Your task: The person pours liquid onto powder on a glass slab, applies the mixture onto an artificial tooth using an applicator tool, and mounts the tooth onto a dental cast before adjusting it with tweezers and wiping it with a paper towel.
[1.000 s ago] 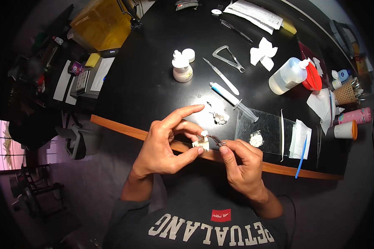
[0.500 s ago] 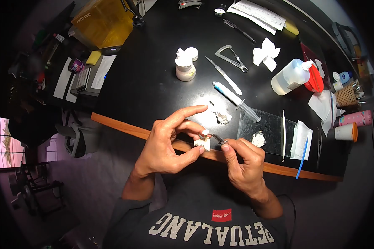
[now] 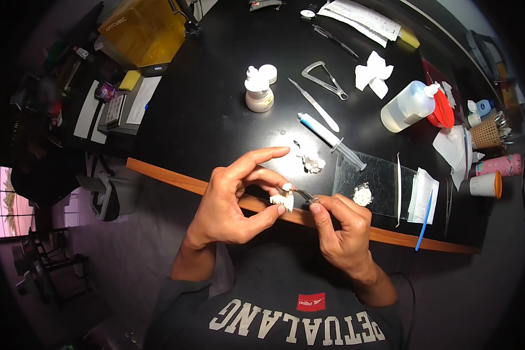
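Observation:
My left hand (image 3: pixel 230 201) pinches a small off-white dental model (image 3: pixel 282 202) between thumb and fingers, its index finger stretched out above. In my right hand (image 3: pixel 344 224) is a thin, dark, curved metal tool (image 3: pixel 304 194) that looks like tweezers, gripped between thumb and index finger. Its tip meets a small white piece (image 3: pixel 286 187), perhaps a tooth crown, at the top of the model. Whether that piece rests on the model or is only held against it I cannot tell. Both hands are over the table's wooden front edge (image 3: pixel 166 175).
Beyond my hands lie crumpled white scraps (image 3: pixel 313 164), a syringe (image 3: pixel 332 140), a scalpel (image 3: pixel 313 105) and a caliper (image 3: pixel 325 80). White powder (image 3: pixel 363 194) sits on a glass slab (image 3: pixel 382 175) at right. A small bottle (image 3: pixel 259 96) and a larger bottle (image 3: pixel 408 108) stand farther back.
The model and the small white piece have shifted very slightly left and down with my left hand. My right hand stays nearly still, its grip on the tool unchanged.

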The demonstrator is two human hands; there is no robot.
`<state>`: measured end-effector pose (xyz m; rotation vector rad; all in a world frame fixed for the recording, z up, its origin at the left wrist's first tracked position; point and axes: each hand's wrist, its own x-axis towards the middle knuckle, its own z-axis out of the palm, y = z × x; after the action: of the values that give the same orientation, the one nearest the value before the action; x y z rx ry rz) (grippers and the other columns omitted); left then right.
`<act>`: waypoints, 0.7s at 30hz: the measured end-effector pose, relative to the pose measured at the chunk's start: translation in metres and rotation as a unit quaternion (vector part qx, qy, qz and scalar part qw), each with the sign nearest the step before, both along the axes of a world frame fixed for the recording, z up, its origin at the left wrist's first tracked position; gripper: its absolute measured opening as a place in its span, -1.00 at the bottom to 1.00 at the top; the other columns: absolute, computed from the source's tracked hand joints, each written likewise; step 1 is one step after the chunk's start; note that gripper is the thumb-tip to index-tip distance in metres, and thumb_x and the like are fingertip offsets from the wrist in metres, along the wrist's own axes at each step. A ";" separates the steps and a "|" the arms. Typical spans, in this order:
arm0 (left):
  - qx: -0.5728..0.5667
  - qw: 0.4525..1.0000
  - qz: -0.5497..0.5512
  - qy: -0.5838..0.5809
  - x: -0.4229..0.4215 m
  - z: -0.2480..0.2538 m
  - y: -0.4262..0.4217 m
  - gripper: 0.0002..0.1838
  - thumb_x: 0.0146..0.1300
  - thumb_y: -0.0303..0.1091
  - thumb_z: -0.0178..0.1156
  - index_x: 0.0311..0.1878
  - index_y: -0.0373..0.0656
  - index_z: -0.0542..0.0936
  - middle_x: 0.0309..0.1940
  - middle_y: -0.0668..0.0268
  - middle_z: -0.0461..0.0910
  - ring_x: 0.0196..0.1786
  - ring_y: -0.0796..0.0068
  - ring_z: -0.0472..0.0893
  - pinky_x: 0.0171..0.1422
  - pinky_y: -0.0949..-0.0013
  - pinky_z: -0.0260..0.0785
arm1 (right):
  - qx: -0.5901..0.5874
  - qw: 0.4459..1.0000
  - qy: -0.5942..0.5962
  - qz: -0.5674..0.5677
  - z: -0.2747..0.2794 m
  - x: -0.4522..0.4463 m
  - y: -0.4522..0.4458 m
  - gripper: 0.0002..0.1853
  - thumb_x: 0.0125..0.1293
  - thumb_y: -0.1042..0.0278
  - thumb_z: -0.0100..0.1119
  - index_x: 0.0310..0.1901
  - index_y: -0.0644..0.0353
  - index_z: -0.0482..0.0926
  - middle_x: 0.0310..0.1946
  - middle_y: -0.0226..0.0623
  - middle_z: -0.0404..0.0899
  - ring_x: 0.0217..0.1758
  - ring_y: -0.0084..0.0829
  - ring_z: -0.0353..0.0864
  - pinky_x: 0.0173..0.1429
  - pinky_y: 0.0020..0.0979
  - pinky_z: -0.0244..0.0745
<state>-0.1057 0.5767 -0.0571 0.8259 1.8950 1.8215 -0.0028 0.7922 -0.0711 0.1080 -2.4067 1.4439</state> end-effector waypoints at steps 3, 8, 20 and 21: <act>0.004 1.000 -0.002 0.005 0.000 0.001 0.000 -0.12 0.13 -0.71 0.44 0.58 -0.42 0.38 -0.05 0.10 0.82 0.00 0.55 0.75 0.27 0.44 0.55 | 0.001 1.000 0.001 0.001 0.001 0.000 0.000 -0.92 0.48 0.54 0.39 -0.15 0.39 0.76 -0.51 -0.21 0.62 -0.57 -0.44 0.53 -0.47 -0.34 0.36; 0.015 1.000 0.006 0.002 0.003 0.000 0.000 -0.13 0.14 -0.71 0.44 0.58 -0.43 0.38 -0.04 0.09 0.82 0.03 0.53 0.77 0.27 0.43 0.55 | -0.007 1.000 0.006 -0.002 0.000 0.001 -0.001 -0.92 0.49 0.54 0.39 -0.15 0.39 0.77 -0.52 -0.23 0.60 -0.59 -0.47 0.49 -0.48 -0.36 0.33; 0.026 0.999 0.025 0.026 0.007 0.003 -0.001 -0.16 0.14 -0.67 0.47 0.53 -0.41 0.41 -0.04 0.10 0.81 0.04 0.52 0.76 0.24 0.46 0.52 | -0.015 1.000 0.027 -0.004 0.004 0.002 -0.005 -0.92 0.49 0.53 0.39 -0.17 0.38 0.76 -0.52 -0.25 0.61 -0.59 -0.50 0.49 -0.49 -0.38 0.33; 0.027 0.999 0.028 0.019 0.008 0.003 -0.001 -0.17 0.14 -0.67 0.48 0.53 -0.41 0.41 -0.03 0.10 0.81 0.04 0.53 0.76 0.24 0.47 0.52 | -0.017 0.999 0.033 -0.006 0.003 0.001 -0.006 -0.92 0.49 0.53 0.39 -0.17 0.38 0.76 -0.52 -0.25 0.61 -0.59 -0.51 0.49 -0.49 -0.38 0.33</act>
<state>-0.0976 0.5756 -0.0539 0.8386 1.9173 1.9122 -0.0014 0.7865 -0.0685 0.1316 -2.3261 1.4527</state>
